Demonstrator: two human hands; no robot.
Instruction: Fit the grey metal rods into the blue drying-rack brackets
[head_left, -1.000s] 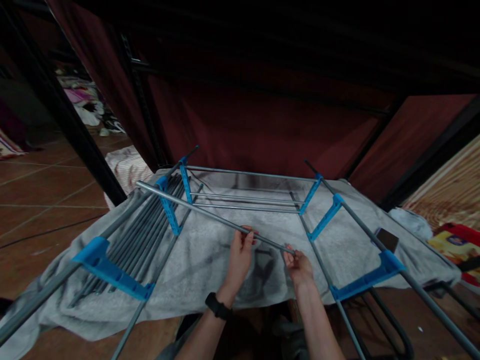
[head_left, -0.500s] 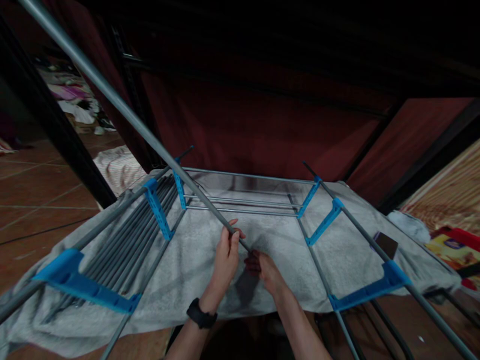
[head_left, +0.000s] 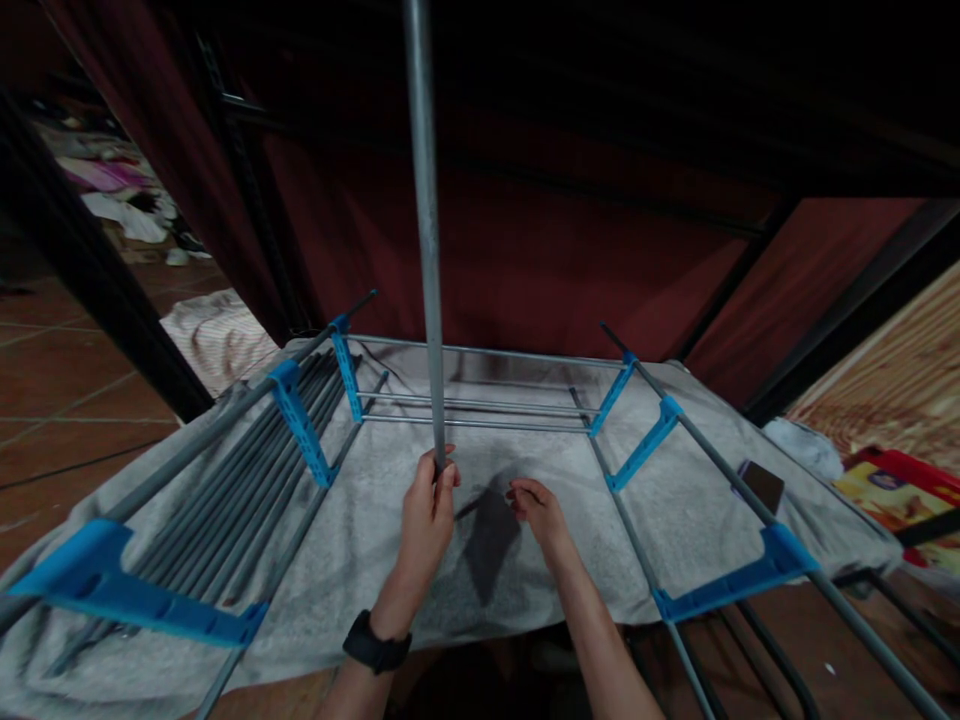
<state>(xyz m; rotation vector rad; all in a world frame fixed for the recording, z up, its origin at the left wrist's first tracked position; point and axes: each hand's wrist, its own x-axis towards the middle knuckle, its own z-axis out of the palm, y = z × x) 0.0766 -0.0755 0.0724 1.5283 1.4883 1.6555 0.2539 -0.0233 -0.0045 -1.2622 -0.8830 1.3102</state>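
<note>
My left hand (head_left: 424,515) grips the lower end of a long grey metal rod (head_left: 424,230), which stands almost upright and runs out of the top of the view. My right hand (head_left: 538,510) hovers just to the right of it, fingers loosely curled and apart, holding nothing. Both hands are over a grey towel (head_left: 420,540) spread on a low surface. A rack frame of grey rods and blue plastic brackets (head_left: 300,430) lies on the towel around my hands.
A bundle of loose grey rods (head_left: 247,470) lies at the left between blue brackets. More blue brackets (head_left: 645,440) hold the right rail. A small dark box (head_left: 759,485) sits at the right. Dark red panels stand behind; tiled floor at left.
My left hand has swung the rod from lying slanted to nearly upright. My right hand has let go of its end and drawn slightly away.
</note>
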